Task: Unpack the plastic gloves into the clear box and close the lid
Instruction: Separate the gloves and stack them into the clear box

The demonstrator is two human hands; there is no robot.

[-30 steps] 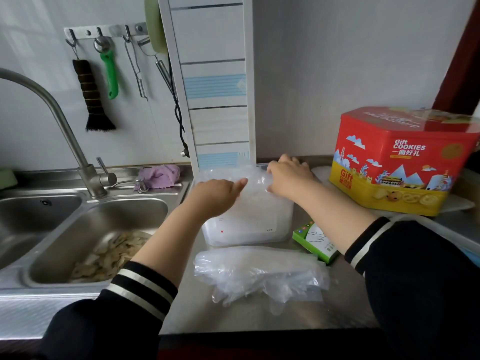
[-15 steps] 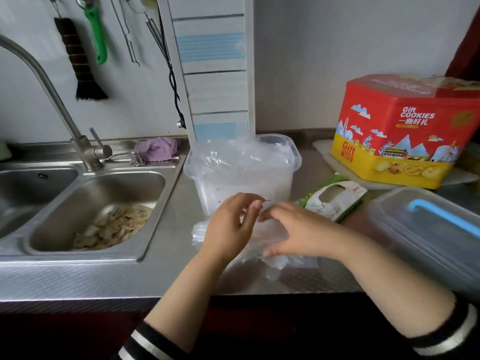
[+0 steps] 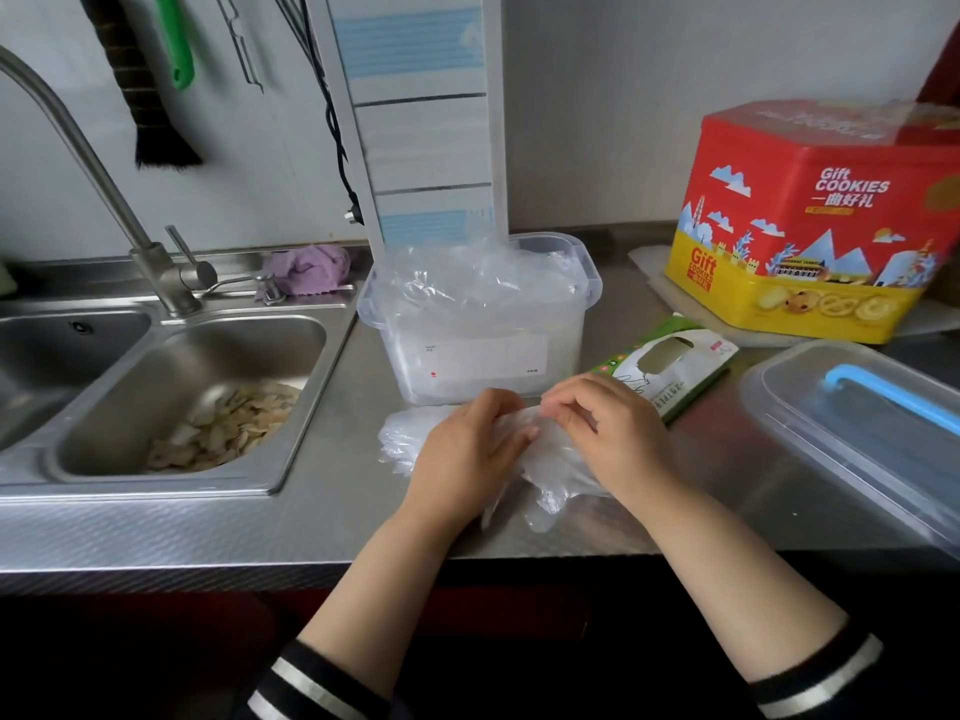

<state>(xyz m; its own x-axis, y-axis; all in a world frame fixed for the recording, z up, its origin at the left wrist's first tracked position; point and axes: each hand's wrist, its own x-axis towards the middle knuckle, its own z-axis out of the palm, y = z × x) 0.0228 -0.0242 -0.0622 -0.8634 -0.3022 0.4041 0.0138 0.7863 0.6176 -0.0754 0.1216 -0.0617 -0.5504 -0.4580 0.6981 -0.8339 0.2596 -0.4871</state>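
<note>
A clear box stands open on the steel counter, with thin plastic gloves bulging above its rim. In front of it lies a second pile of plastic gloves. My left hand rests on that pile with its fingers curled into the film. My right hand pinches the pile's top edge beside it. The green and white glove packet lies just right of the box. The clear lid with a blue handle sits at the far right.
A double steel sink with food scraps and a tap is on the left. A purple cloth lies behind it. A red and yellow cookie tin stands at the back right. The counter edge runs just below my hands.
Both hands left the top of the box and came down to the glove pile in front of it. They now hold that pile. The view has tilted downward.
</note>
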